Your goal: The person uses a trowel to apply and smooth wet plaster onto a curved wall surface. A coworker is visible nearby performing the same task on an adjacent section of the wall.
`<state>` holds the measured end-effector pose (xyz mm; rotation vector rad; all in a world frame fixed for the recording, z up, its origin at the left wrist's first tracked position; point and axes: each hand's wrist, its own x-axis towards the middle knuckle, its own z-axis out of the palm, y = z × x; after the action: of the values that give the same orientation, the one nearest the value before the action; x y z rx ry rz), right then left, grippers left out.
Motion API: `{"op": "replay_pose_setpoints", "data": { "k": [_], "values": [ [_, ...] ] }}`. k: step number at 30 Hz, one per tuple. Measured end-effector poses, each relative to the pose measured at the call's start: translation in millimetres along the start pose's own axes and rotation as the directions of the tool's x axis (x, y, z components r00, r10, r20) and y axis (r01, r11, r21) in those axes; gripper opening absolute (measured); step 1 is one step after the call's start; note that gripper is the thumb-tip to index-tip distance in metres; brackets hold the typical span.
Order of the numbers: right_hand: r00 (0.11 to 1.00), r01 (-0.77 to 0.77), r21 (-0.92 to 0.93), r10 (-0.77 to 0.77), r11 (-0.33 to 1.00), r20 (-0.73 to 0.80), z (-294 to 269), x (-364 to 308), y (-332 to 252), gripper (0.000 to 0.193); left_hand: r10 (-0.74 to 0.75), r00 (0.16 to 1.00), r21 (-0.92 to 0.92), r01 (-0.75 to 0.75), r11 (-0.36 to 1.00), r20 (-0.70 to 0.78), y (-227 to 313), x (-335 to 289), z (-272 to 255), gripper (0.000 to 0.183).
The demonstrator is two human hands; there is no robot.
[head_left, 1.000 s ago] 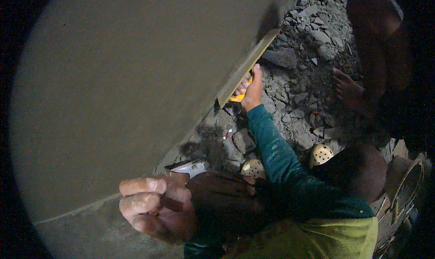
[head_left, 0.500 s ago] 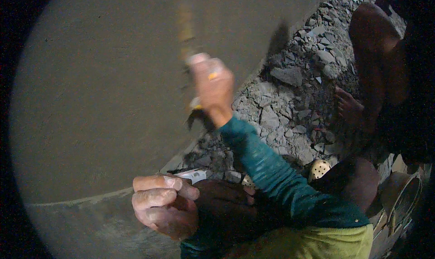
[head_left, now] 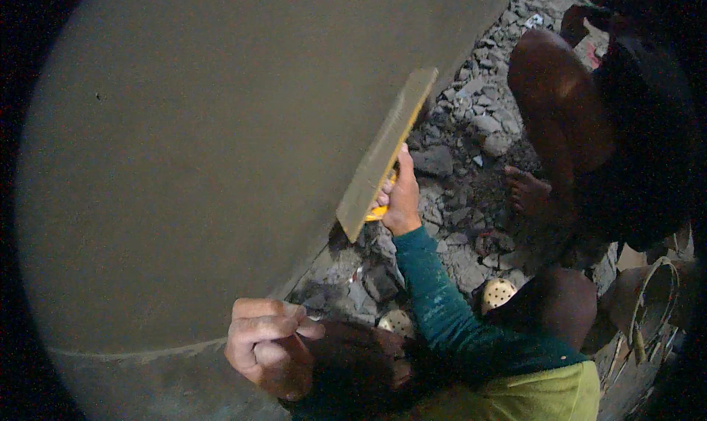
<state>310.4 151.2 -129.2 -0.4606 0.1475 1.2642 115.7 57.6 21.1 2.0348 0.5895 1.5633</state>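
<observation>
My right hand [head_left: 403, 200], in a teal sleeve, grips the yellow handle of a long plastering float [head_left: 384, 156]. The float lies tilted against the lower right part of a smooth grey plastered wall [head_left: 221, 163]. My left hand [head_left: 266, 346] is a closed fist low in the view, close to the wall's bottom edge. It is clenched on a dark tool handle, with a pale blade tip [head_left: 311, 316] showing beside the fingers; the rest of that tool is hidden.
Broken stone rubble [head_left: 471, 134] covers the ground to the right of the wall. Another person squats there, with a bare leg [head_left: 560, 104] and foot [head_left: 526, 191]. Perforated pale sandals [head_left: 498, 293] lie near my knee. A round basket [head_left: 652, 296] stands at the right edge.
My right hand swept the float left and up over the wall, then back down to its lower right edge. My left hand shifted slightly and stayed clenched.
</observation>
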Motion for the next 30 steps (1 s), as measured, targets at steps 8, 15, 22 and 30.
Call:
{"op": "replay_pose_setpoints", "data": {
  "k": [8,15,22,30],
  "values": [
    [0.997,0.062,0.030,-0.063,0.998,0.041,-36.4,9.6,-16.8,0.042,-0.537,0.792,0.250,0.479,0.841,0.290,-2.8,16.2,-22.8,0.052],
    [1.000,0.008,-0.057,-0.006,0.998,0.025,-50.7,15.1,-13.6,0.049,-0.738,0.432,0.478,0.569,0.669,0.519,-24.2,-26.5,-97.0,0.050],
    [0.999,0.048,-0.085,-0.045,0.995,0.028,-54.3,14.4,-15.8,0.045,-0.907,0.137,0.687,0.610,0.395,0.399,-57.3,-122.1,-178.3,0.052],
    [0.985,0.090,-0.136,-0.068,0.987,0.159,-48.7,21.1,-11.8,0.039,-0.649,0.234,0.498,0.474,0.726,0.724,-35.2,-61.9,-173.8,0.058]
  ]
}}
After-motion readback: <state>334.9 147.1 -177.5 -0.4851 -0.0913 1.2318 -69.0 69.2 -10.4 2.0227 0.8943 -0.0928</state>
